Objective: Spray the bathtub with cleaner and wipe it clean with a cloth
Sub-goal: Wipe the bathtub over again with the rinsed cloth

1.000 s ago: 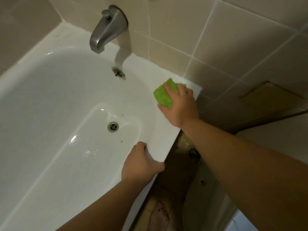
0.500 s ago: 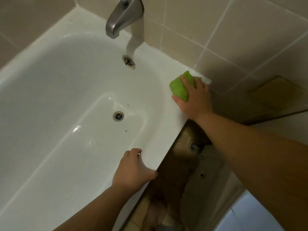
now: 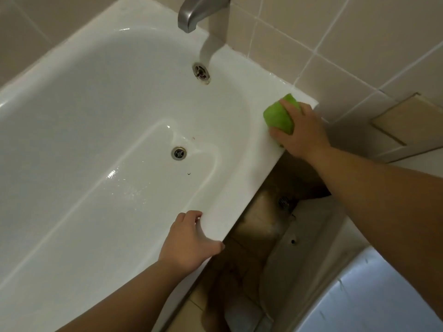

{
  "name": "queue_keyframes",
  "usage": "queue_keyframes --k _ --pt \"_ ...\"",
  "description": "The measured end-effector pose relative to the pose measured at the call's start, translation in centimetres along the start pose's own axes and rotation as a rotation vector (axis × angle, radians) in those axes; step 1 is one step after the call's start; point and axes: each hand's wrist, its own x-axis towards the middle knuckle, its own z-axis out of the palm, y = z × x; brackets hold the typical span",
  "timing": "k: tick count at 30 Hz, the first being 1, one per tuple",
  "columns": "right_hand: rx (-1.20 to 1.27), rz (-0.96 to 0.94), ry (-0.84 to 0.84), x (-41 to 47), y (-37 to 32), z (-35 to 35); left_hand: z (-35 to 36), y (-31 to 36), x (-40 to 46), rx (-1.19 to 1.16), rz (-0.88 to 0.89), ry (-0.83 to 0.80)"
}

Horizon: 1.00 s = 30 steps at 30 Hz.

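Wide glossy white bathtub point(image 3: 100, 130) fills the view, wet near the drain; wiping is under way. Right hand point(image 3: 299, 133) presses the bunched green cloth point(image 3: 278, 116) on the rim's corner, grip curled round it; left hand point(image 3: 189, 243) braces, clasping the rim. Next, I'd say, the basin. No writing visible.

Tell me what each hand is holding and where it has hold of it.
The right hand presses down on the green cloth from above, on the bathtub rim. The left hand grips the rim's near edge.

Cloth point(image 3: 279, 116) on bathtub point(image 3: 239, 188) rim, right of drain point(image 3: 179, 153)
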Motion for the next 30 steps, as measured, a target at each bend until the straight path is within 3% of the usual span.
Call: queue_keyframes --k 2,5,11,15,17,20,23,26,30 --pt "0.0 0.071 0.026 0.0 -1.9 0.7 0.0 -0.6 -0.5 -0.014 -0.003 0.008" --pt "-0.023 0.008 0.029 -4.3 -6.0 2.9 -0.2 -1.4 -1.6 -0.017 0.008 0.005" --pt "-0.038 -0.469 -0.207 -20.0 -14.6 7.0 -0.6 -4.0 -4.0 0.001 -0.023 0.001" --pt "-0.038 -0.641 -0.282 -20.3 -13.6 7.0 -0.8 -6.7 -6.1 0.019 -0.024 0.008" --pt "-0.063 -0.579 -0.255 -17.2 -11.6 6.2 -0.9 -8.0 -7.4 0.035 -0.029 0.013" --pt "-0.082 -0.306 -0.086 -14.1 -9.5 5.3 -1.1 -10.2 -9.6 0.026 -0.038 0.016" --pt "-0.112 -0.149 -0.012 -16.0 -12.5 7.0 -1.3 -12.4 -11.7 -0.004 -0.07 0.028" --pt "-0.072 -0.218 -0.047 -22.1 -18.4 9.5 -1.2 -14.6 -13.8 -0.021 -0.105 0.033" --pt "-0.047 -0.498 -0.184 -32.3 -25.0 12.5 -1.4 -18.0 -16.4 -0.032 -0.148 0.047"
